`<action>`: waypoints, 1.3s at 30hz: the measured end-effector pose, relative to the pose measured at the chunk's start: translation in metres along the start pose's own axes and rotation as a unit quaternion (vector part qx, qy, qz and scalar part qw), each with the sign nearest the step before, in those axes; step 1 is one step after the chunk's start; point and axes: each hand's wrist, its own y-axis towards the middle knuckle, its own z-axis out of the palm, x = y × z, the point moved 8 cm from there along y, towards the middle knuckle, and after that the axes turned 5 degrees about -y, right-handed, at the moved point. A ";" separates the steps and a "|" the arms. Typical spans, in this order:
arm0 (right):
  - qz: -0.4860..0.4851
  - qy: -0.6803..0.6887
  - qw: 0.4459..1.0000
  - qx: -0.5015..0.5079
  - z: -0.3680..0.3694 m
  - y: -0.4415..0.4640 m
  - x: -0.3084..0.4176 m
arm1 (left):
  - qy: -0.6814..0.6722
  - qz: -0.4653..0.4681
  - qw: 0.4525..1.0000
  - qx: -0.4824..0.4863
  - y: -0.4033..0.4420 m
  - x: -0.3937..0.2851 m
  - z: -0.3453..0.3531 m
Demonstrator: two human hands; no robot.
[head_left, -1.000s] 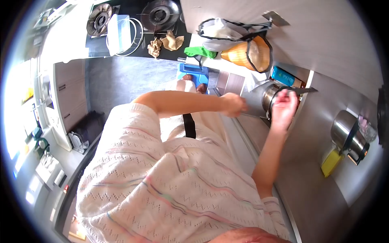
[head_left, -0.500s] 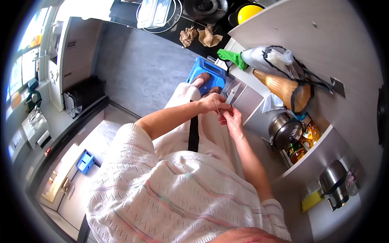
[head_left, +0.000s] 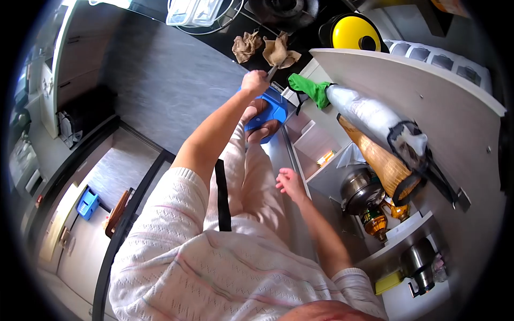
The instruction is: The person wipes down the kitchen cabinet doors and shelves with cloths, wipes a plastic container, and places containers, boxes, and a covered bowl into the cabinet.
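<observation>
My left hand (head_left: 255, 82) is closed and stretched forward at the counter edge. From its fingers a thin greyish utensil (head_left: 272, 71) points toward the crumpled brown paper (head_left: 279, 51); its exact kind is unclear. A second brown wad (head_left: 247, 46) lies beside that paper on the black stove top. My right hand (head_left: 290, 184) hangs in the air at the right of my legs, fingers apart and holding nothing. Below my left hand, my feet stand on a blue step stool (head_left: 275, 108).
An open cabinet at right holds a metal pot (head_left: 362, 190) and oil bottles (head_left: 375, 220). Bags, one wicker-patterned (head_left: 375, 160) and one with a green cloth (head_left: 310, 89), hang along its door (head_left: 455, 99). A yellow-lidded pot (head_left: 353, 34) stands on the stove.
My hands, together before, have separated. My left hand has reached forward to the stove edge with the thin utensil, while my right hand has drawn back and opened. The view has shifted.
</observation>
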 end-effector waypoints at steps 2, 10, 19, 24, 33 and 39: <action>0.017 -0.007 1.000 0.017 0.004 0.007 -0.023 | 0.041 0.028 0.999 0.018 0.023 -0.009 0.005; 0.086 0.034 0.996 0.011 0.007 0.022 -0.048 | -0.007 0.059 0.995 -0.082 0.071 -0.009 0.003; 0.076 0.064 0.995 -0.002 -0.008 0.018 -0.014 | -0.670 -0.075 0.738 -0.021 0.031 0.042 -0.082; 0.072 0.054 0.996 0.018 -0.009 0.025 -0.024 | -0.765 -0.074 0.635 -0.075 0.031 0.058 -0.163; 0.070 0.062 0.995 0.015 -0.012 0.025 -0.027 | -0.842 -0.121 0.504 -0.149 0.082 0.081 -0.181; 0.051 0.090 0.995 0.008 -0.023 0.019 -0.023 | -0.839 -0.083 0.518 -0.148 0.054 0.062 -0.196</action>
